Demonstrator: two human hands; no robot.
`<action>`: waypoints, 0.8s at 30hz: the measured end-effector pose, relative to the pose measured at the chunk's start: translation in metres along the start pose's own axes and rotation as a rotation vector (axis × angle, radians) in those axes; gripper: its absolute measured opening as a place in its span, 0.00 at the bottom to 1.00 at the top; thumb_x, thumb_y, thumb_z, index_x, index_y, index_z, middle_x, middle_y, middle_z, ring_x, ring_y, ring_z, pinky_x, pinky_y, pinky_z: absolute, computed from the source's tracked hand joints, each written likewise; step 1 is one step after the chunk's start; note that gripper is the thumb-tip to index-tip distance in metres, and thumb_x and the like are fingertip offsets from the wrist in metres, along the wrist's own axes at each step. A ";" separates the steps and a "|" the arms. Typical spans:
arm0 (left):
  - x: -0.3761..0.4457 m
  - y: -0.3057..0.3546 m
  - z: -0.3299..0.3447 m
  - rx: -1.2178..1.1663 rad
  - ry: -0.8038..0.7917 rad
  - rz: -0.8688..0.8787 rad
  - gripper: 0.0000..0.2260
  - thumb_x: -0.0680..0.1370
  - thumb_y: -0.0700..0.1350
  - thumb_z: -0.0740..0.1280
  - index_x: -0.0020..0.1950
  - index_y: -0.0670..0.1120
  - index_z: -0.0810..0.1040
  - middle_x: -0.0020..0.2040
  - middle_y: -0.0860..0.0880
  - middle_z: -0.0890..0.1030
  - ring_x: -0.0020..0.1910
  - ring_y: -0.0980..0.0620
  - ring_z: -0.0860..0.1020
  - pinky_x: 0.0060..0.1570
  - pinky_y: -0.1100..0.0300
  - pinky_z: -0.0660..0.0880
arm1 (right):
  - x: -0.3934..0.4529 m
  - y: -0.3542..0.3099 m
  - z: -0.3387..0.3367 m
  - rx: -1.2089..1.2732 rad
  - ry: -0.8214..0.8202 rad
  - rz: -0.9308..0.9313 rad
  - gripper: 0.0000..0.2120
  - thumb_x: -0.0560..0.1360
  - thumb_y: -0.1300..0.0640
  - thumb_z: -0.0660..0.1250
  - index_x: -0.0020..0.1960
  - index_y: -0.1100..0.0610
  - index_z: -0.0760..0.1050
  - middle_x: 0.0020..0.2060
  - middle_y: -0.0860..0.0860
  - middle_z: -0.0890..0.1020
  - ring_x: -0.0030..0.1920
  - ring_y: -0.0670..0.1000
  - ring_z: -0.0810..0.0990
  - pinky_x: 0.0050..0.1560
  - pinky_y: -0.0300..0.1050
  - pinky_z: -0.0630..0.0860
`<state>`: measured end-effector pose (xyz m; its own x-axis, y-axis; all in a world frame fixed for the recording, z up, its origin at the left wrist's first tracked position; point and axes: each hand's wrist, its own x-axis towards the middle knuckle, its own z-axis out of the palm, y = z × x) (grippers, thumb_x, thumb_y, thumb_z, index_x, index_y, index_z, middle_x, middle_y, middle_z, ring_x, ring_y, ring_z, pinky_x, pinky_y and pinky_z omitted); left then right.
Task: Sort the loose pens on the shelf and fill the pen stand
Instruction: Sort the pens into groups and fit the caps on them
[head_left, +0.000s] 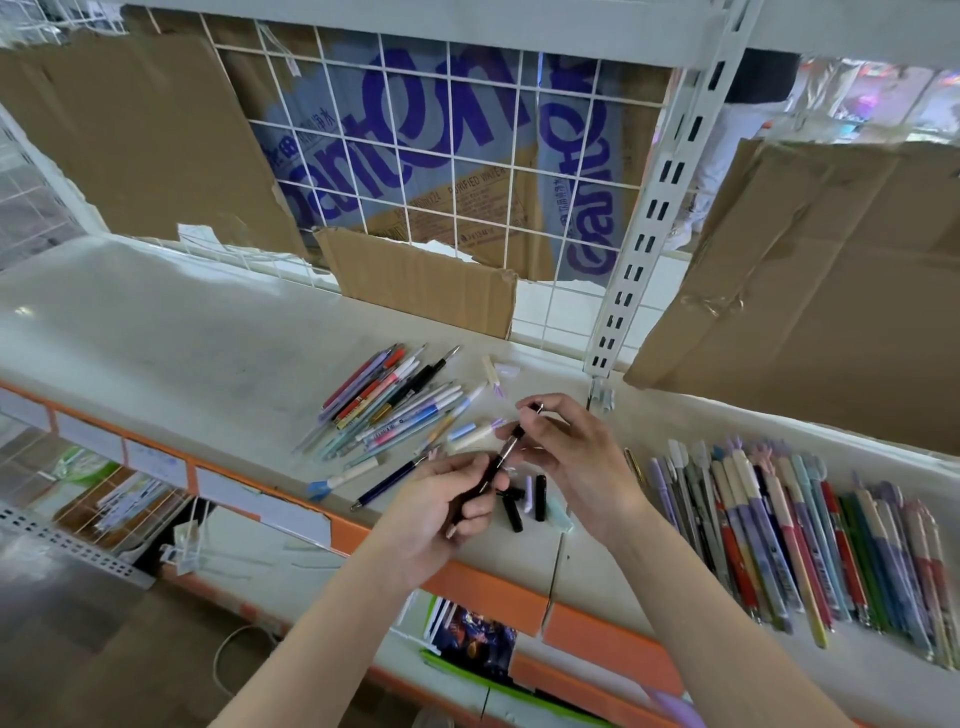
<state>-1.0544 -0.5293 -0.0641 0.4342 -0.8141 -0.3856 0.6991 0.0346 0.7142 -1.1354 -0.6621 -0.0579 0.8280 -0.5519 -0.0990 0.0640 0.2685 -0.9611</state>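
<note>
Both hands hold one dark pen (500, 460) over the white shelf (171, 338). My left hand (441, 506) grips its lower barrel. My right hand (566, 452) pinches its upper end near the metal tip. Behind them lies a loose pile of coloured pens (387, 402). A dark blue pen (389, 483) lies alone to the left of my left hand. On the right, a dense row of sorted pens (810, 535) lies side by side. Several loose caps (527, 499) sit under my hands. No pen stand is in view.
Torn cardboard sheets (426, 291) lean against the white wire grid (467, 171) at the back. A slotted white upright (654, 208) divides the shelf. The orange shelf edge (467, 577) runs along the front, with a lower shelf of packets (472, 639) beneath.
</note>
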 end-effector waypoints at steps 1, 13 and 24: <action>0.000 0.000 -0.001 0.023 -0.013 -0.007 0.10 0.75 0.38 0.61 0.51 0.34 0.77 0.35 0.45 0.76 0.24 0.57 0.65 0.21 0.68 0.63 | 0.000 0.001 0.000 -0.021 0.014 0.006 0.03 0.76 0.62 0.64 0.47 0.62 0.74 0.39 0.59 0.83 0.35 0.54 0.80 0.40 0.40 0.77; 0.000 -0.004 0.002 0.119 0.104 0.004 0.06 0.71 0.31 0.68 0.35 0.40 0.81 0.32 0.44 0.80 0.26 0.53 0.76 0.30 0.63 0.77 | 0.005 0.010 0.001 -0.050 0.093 0.138 0.18 0.72 0.57 0.72 0.30 0.56 0.65 0.31 0.55 0.71 0.33 0.51 0.72 0.40 0.47 0.67; 0.003 -0.007 0.002 0.052 0.158 -0.038 0.02 0.69 0.36 0.68 0.39 0.37 0.76 0.32 0.44 0.75 0.25 0.56 0.69 0.18 0.70 0.58 | -0.006 0.016 0.001 -0.079 0.015 0.017 0.15 0.71 0.54 0.68 0.39 0.67 0.70 0.38 0.53 0.83 0.38 0.55 0.77 0.37 0.46 0.69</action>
<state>-1.0592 -0.5331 -0.0696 0.4950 -0.7128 -0.4970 0.6883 -0.0274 0.7249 -1.1386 -0.6535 -0.0718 0.8201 -0.5597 -0.1190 0.0055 0.2156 -0.9765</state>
